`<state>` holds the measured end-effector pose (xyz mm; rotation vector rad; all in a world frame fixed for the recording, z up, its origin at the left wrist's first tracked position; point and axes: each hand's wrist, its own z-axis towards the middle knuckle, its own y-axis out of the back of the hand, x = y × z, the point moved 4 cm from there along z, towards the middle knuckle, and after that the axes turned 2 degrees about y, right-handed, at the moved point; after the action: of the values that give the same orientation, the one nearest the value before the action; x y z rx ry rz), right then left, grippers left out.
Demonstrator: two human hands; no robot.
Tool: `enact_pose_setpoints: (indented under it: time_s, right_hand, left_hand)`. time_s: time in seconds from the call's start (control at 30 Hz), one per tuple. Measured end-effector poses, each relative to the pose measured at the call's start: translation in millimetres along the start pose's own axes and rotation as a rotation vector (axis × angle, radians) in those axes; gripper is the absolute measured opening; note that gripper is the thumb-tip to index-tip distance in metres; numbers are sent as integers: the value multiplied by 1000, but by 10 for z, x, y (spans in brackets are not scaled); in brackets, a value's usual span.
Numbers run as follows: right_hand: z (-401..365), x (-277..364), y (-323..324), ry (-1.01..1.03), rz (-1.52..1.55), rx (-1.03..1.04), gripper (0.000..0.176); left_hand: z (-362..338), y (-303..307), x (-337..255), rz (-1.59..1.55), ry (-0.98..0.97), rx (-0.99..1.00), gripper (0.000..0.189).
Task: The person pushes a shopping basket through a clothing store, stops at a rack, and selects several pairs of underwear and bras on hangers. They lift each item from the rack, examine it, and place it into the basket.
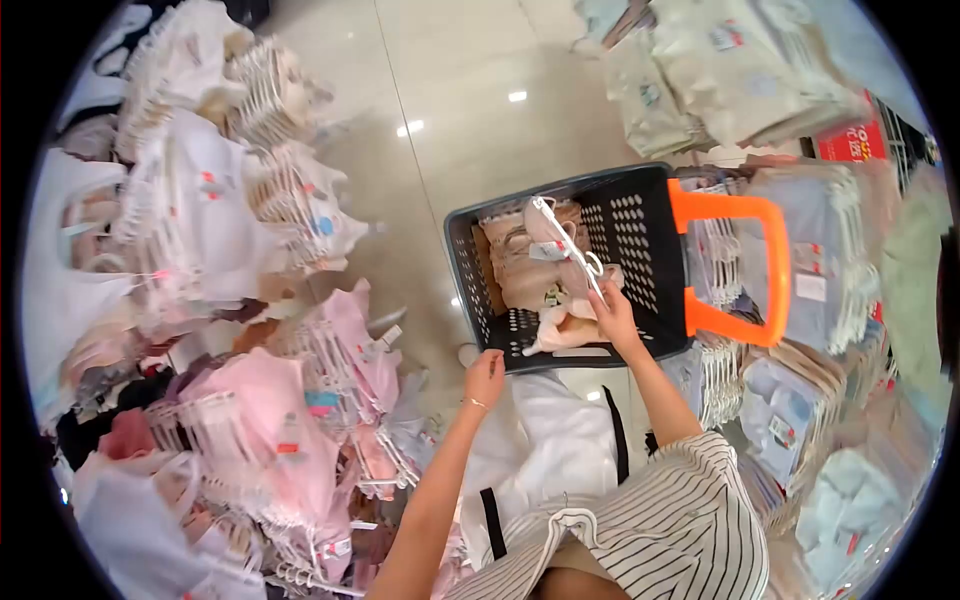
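Note:
A black shopping basket point(625, 225) with an orange handle point(775, 270) stands in front of me. My right hand point(615, 315) reaches over its near side and is closed on a white hanger point(568, 240) carrying a beige garment with a tag. Under the hanger, more beige clothing point(525, 275) lies in the basket, and a cream piece point(565, 330) is near its front wall. At the basket's near left corner is my left hand point(484, 376), its fingers bent together against or beside the rim; what they hold, if anything, is hidden.
Racks of white garments point(200, 210) and pink garments point(270, 410) line the left. On the right hang cream clothes point(740, 70) and grey-blue ones point(800, 250), beside a red sign point(855, 143). Shiny floor tiles point(440, 120) run between the racks.

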<state>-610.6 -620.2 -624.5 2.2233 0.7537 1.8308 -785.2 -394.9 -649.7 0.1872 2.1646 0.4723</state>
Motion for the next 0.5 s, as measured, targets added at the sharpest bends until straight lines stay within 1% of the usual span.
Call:
enact_pose_setpoints:
  time_s: [0.03, 0.07, 0.1, 0.13, 0.17, 0.23, 0.27, 0.3, 0.37, 0.4, 0.43, 0.5]
  right_hand:
    - [-122, 266, 115, 3, 135, 11, 17]
    - [-264, 518, 225, -69, 241, 59, 15]
    - [-392, 966, 342, -83, 336, 77, 12]
    - [-529, 1360, 459, -58, 356, 128, 11]
    - [-660, 1729, 586, -31, 370, 179, 9]
    - [-941, 2371, 860, -154, 463, 242, 8]
    - [-1058, 2623, 970, -131, 491, 219, 9]
    - [-1157, 2790, 1029, -107, 598, 198, 9]
    - [-1276, 3257, 1196, 86, 671, 26, 9]
    - [-1352, 3435, 1276, 1, 730, -23, 10]
    - [-1421, 3669, 1341, 21, 822, -34, 11]
    - [-1495, 3955, 1371, 74, 1073, -60, 11]
  left_hand:
    - [-113, 170, -154, 13, -31, -1, 18]
    - [-211, 338, -312, 25, -61, -6, 19]
    - [-292, 488, -485, 38, -98, -13, 21]
    - [-381, 589, -587, 2, -72, 13, 30]
    - [-467, 688, -762, -13, -113, 6, 34]
    - [-685, 798, -1140, -54, -188, 2, 42]
    - [-838, 877, -1499, 42, -226, 75, 63]
    - [-987, 926, -1842, 115, -399, 99, 69]
    - [-1332, 919, -2422, 264, -740, 154, 83]
    - [-1507, 905, -2649, 250, -729, 187, 89]
    - [-1695, 871, -2825, 239, -711, 222, 96]
    - [-1904, 782, -3030, 162, -747, 158, 90]
